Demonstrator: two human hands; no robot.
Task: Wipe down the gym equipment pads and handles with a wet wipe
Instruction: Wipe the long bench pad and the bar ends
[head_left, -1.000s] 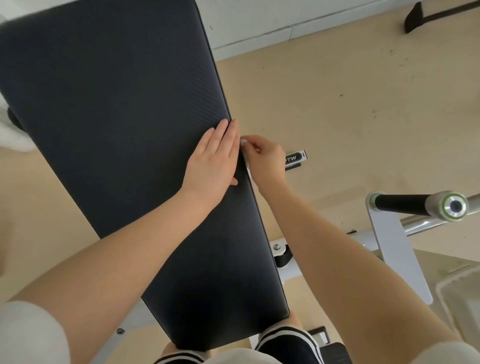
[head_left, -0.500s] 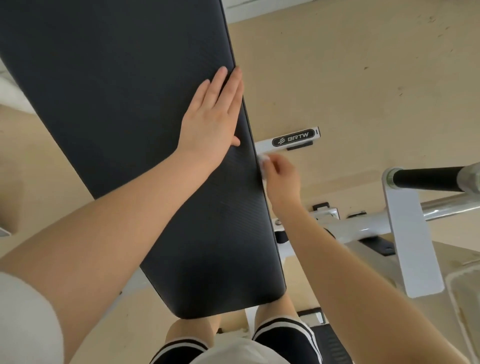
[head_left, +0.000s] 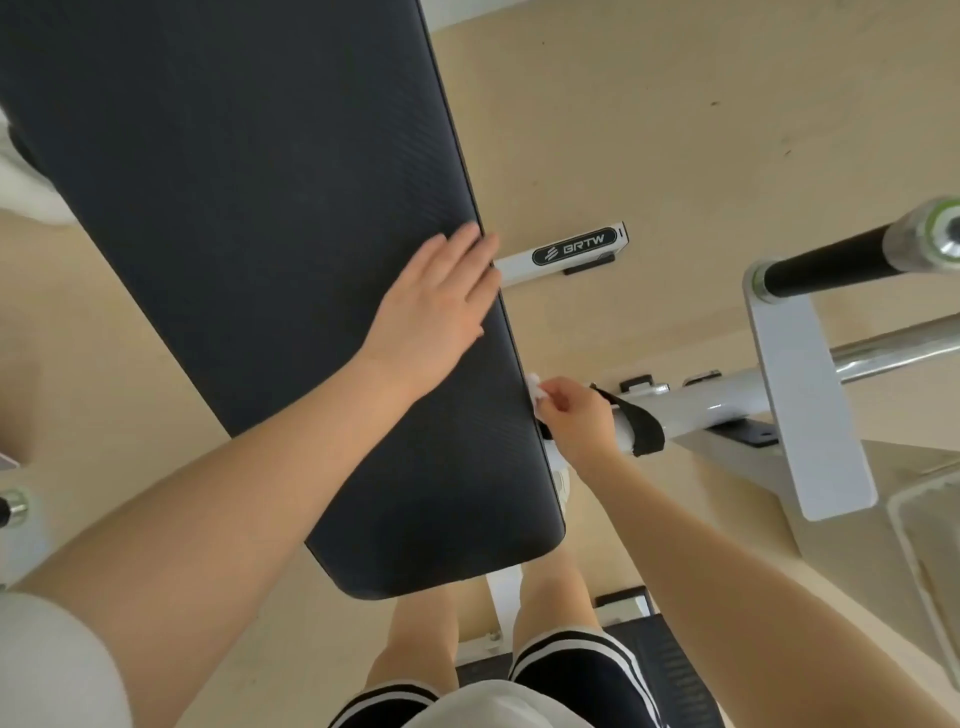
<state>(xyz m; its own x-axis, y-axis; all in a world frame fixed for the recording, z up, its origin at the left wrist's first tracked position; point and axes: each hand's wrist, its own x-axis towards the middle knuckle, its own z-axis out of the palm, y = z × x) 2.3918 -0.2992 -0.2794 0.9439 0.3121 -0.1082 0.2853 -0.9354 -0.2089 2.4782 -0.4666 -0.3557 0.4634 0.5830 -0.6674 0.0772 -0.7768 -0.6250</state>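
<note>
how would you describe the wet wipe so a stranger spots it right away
Find the long black padded bench, then follow its right edge toward the near end. There the right hand pinches a small crumpled white wet wipe against the edge, the only soft white thing among hard metal parts.

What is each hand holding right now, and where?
Right hand pinches the wipe in its fingertips against the pad's side edge. Left hand holds nothing; it lies flat on the pad.

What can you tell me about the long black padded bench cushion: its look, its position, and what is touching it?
The long black padded bench cushion has a fine ribbed, leather-like surface with rounded corners. It runs diagonally from the upper left to its near end above the person's legs. The left hand rests flat on it by its right edge, fingers straight. The right hand pinches a small white wet wipe against that edge, nearer the person.
</note>
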